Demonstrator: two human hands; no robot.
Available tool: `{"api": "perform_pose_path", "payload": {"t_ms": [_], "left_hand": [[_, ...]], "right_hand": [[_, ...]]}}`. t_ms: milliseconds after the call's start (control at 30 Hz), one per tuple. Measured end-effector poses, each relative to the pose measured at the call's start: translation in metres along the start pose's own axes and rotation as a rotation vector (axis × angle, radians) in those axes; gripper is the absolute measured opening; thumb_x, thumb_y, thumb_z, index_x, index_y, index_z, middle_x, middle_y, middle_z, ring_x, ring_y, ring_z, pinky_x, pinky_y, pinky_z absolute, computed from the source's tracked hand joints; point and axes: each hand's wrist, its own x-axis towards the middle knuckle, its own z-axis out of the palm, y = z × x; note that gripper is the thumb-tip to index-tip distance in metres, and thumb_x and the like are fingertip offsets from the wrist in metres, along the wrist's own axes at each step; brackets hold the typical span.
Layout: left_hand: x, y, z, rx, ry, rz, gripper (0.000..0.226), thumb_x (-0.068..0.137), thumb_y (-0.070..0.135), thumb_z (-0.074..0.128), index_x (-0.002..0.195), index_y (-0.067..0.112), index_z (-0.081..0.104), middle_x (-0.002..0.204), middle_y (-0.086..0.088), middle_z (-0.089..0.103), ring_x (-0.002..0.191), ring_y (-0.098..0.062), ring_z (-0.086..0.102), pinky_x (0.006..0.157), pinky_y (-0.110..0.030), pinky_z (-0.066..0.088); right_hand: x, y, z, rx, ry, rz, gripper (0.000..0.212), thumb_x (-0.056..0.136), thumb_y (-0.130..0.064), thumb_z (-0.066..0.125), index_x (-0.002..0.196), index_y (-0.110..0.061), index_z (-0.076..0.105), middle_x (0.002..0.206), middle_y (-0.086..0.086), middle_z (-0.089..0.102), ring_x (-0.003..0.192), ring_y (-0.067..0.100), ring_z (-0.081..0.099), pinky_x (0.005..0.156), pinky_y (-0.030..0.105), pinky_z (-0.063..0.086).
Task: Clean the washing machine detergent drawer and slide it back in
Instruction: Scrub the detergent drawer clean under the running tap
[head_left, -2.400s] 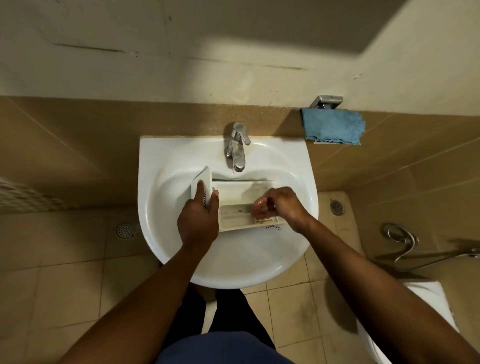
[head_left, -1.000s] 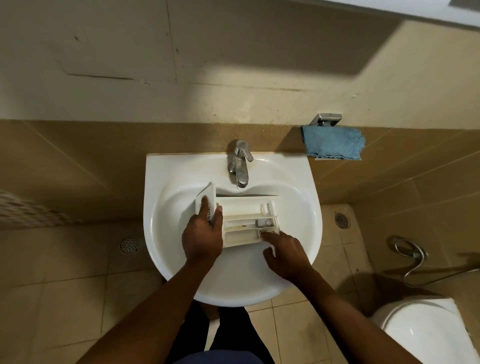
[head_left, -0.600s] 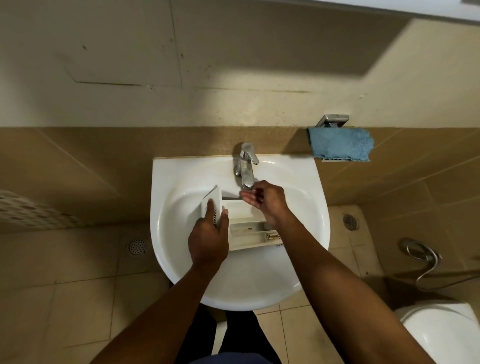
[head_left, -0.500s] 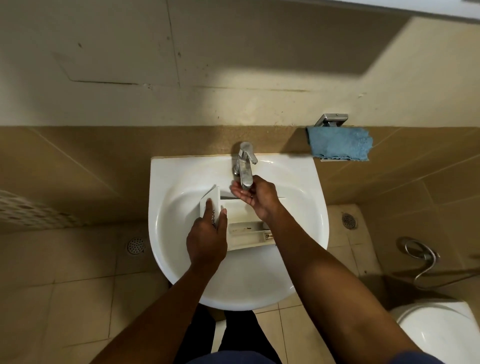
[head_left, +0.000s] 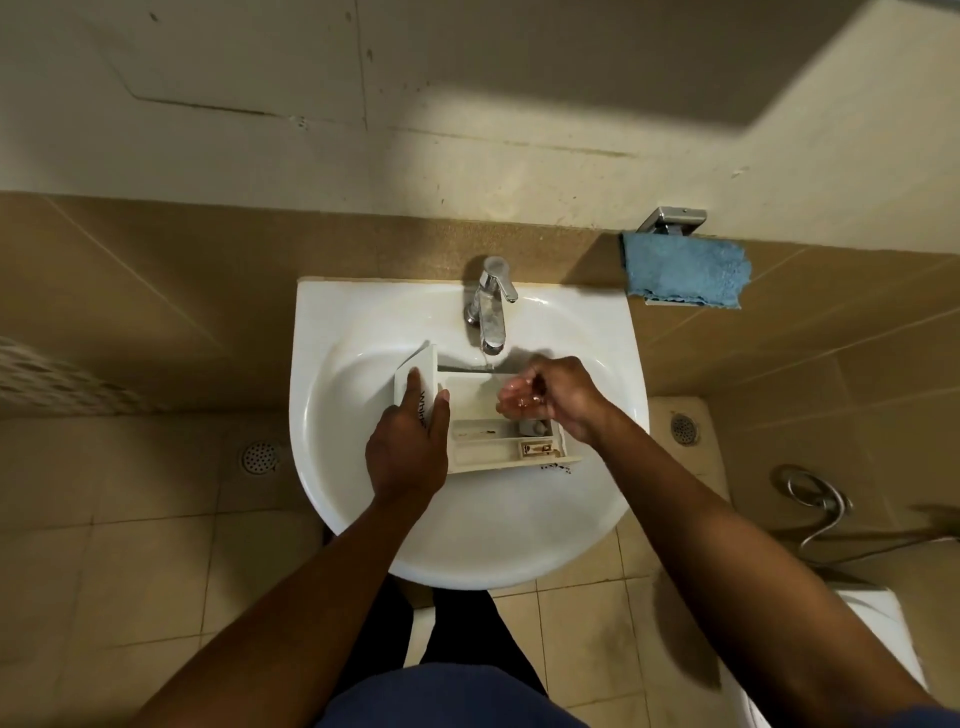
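where drawer (head_left: 470, 402) lies in basin (head_left: 332, 322), tap (head_left: 491, 312) overhangs

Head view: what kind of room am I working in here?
Most likely a small bathroom: a white washbasin with a chrome tap, a floor drain to its left, and what looks like a toilet at lower right.

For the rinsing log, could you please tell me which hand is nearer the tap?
Right. The right hand is cupped under the tap, slightly to its right; the left hand grips the drawer front, farther down-left.
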Motion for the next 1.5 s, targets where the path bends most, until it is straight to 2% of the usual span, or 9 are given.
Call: {"api": "perform_pose_path", "payload": {"t_ms": [233,367,600,767,933,1133,1267,1367,1500], "left_hand": [[-0.001,0.001,0.001,-0.040,0.034,-0.002,0.061,0.103,0.055,0.043,0.153,0.021,0.048,0.098,-0.014,0.075,0.090,-0.030,0.072,0.078,-0.039,0.057],[-0.002,0.002,0.000,-0.044,0.036,-0.005,0.060,0.103,0.055,0.044,0.153,0.022,0.047,0.098,-0.014,0.075,0.091,-0.030,0.072,0.080,-0.040,0.057],[-0.001,0.000,0.002,-0.038,0.053,0.017,0.062,0.102,0.058,0.043,0.152,0.022,0.049,0.095,-0.016,0.075,0.089,-0.033,0.072,0.078,-0.044,0.058],[-0.002,0.000,0.003,-0.039,0.057,0.021,0.065,0.100,0.060,0.040,0.152,0.022,0.049,0.098,-0.017,0.075,0.092,-0.035,0.071,0.080,-0.044,0.057],[0.000,0.000,0.001,-0.026,0.039,0.008,0.071,0.098,0.065,0.033,0.155,0.024,0.045,0.104,-0.017,0.075,0.098,-0.035,0.071,0.087,-0.047,0.058],[-0.001,-0.001,0.002,-0.044,0.043,0.006,0.074,0.096,0.068,0.031,0.155,0.025,0.045,0.098,-0.016,0.075,0.095,-0.033,0.072,0.086,-0.048,0.060],[0.000,-0.002,0.002,-0.054,0.045,0.010,0.079,0.094,0.072,0.027,0.155,0.026,0.045,0.100,-0.016,0.075,0.096,-0.034,0.072,0.087,-0.049,0.060],[0.000,-0.002,0.001,-0.060,0.055,0.016,0.079,0.094,0.072,0.027,0.154,0.025,0.046,0.097,-0.016,0.075,0.094,-0.034,0.072,0.085,-0.047,0.060],[-0.001,-0.002,0.001,-0.061,0.060,0.022,0.075,0.096,0.068,0.031,0.154,0.022,0.046,0.100,-0.015,0.076,0.093,-0.032,0.073,0.086,-0.047,0.061]], "right_hand": [[-0.017,0.081,-0.051,-0.875,0.033,-0.431,0.024,0.098,-0.016,0.060,0.089,-0.017,0.083,0.088,-0.003,0.080,0.085,0.015,0.074,0.087,0.039,0.059],[-0.026,0.090,-0.069,-0.958,0.099,-0.504,0.036,0.098,0.000,0.055,0.109,-0.023,0.081,0.118,-0.004,0.076,0.113,0.015,0.068,0.105,0.026,0.048],[-0.052,0.115,-0.014,-1.293,0.053,-0.687,0.028,0.093,-0.017,0.051,0.111,-0.005,0.069,0.113,0.014,0.070,0.105,0.031,0.063,0.094,0.035,0.051],[-0.048,0.106,-0.049,-1.287,0.176,-0.623,0.034,0.087,-0.004,0.057,0.114,-0.015,0.075,0.111,0.014,0.073,0.099,0.031,0.070,0.086,0.037,0.059],[-0.049,0.115,-0.014,-1.307,0.090,-0.655,0.028,0.088,-0.020,0.047,0.102,-0.010,0.069,0.100,0.011,0.072,0.095,0.030,0.065,0.081,0.035,0.057],[-0.041,0.125,-0.044,-1.332,0.223,-0.720,0.034,0.084,-0.006,0.062,0.115,-0.011,0.074,0.125,0.008,0.073,0.116,0.026,0.068,0.119,0.045,0.038],[-0.043,0.121,-0.024,-1.302,0.128,-0.724,0.021,0.086,-0.013,0.056,0.101,-0.011,0.071,0.105,0.006,0.073,0.097,0.027,0.067,0.087,0.035,0.058],[-0.038,0.113,-0.049,-1.370,0.164,-0.719,0.026,0.087,-0.014,0.060,0.108,-0.016,0.076,0.105,0.006,0.077,0.091,0.025,0.071,0.088,0.034,0.058],[-0.019,0.083,-0.061,-1.417,0.306,-0.473,0.024,0.092,-0.027,0.056,0.086,-0.017,0.077,0.083,0.004,0.076,0.076,0.025,0.071,0.074,0.032,0.058]]}}
